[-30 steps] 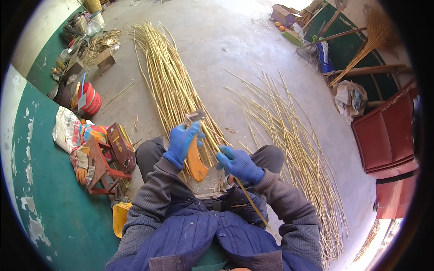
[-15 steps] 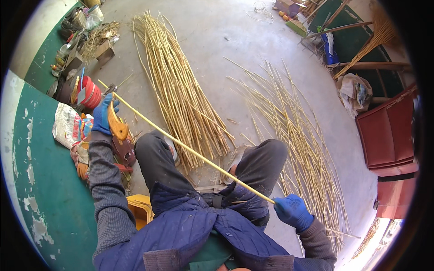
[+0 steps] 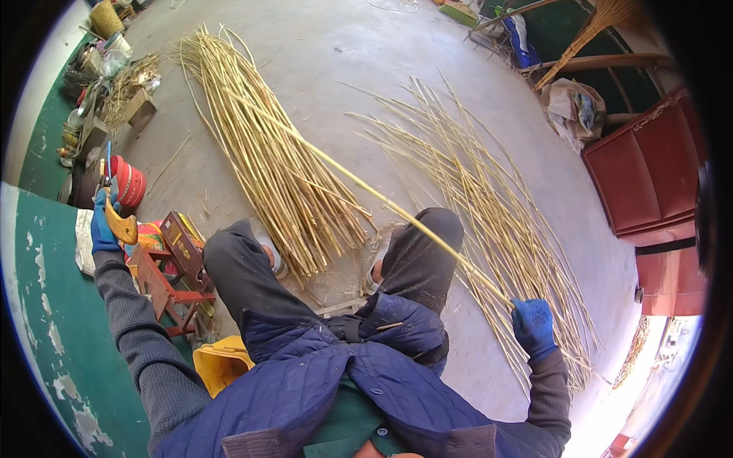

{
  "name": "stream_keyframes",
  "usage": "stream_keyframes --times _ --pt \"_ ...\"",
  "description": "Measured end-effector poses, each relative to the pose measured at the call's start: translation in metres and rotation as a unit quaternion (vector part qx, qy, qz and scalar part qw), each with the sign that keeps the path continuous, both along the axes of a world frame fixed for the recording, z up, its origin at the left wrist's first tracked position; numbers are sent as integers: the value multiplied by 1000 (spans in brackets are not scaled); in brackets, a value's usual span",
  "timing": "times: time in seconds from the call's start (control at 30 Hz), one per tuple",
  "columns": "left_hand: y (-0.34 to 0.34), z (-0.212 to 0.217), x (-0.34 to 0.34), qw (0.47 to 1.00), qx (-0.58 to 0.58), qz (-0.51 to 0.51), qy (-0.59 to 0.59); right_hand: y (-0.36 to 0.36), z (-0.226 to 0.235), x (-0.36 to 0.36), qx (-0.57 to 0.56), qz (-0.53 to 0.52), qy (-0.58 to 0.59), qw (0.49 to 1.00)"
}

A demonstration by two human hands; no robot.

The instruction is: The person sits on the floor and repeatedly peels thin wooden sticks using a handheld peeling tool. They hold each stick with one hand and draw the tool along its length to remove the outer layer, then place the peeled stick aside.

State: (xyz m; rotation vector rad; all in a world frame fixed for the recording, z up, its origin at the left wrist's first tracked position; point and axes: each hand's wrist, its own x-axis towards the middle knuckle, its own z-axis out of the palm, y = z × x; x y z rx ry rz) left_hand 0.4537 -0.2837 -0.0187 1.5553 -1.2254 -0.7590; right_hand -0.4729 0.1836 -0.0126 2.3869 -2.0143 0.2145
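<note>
My right hand, in a blue glove, is closed around the lower end of a long pale stalk. The stalk slants up and left across my right knee and over a large bundle of similar stalks. My left hand, also gloved in blue, grips a hand tool with a curved wooden handle. A narrow metal part sticks up from it; its exact kind I cannot make out. My hands are far apart. Right of my knee lies a looser spread of thin stalks.
On the left stand a red round container, a small red wooden stool and a yellow bucket. Clutter lines the left wall. At the right are red padded furniture, a pale bag and a broom.
My left hand has moved left with the tool, away from the stalk. My right hand has shifted right, and the stalk's far end now swings over the bundle.
</note>
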Motion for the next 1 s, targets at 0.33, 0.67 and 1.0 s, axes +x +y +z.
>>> stream_keyframes --times 0.33,0.67,1.0 --pt "42 -59 -282 964 160 -138 159 -25 -68 -30 -81 -76 -27 993" --pt "52 -94 -391 919 256 -247 170 52 -111 -86 38 -210 95 972" --pt "78 -98 -414 898 343 -241 136 183 -148 -134 343 -685 219 605"
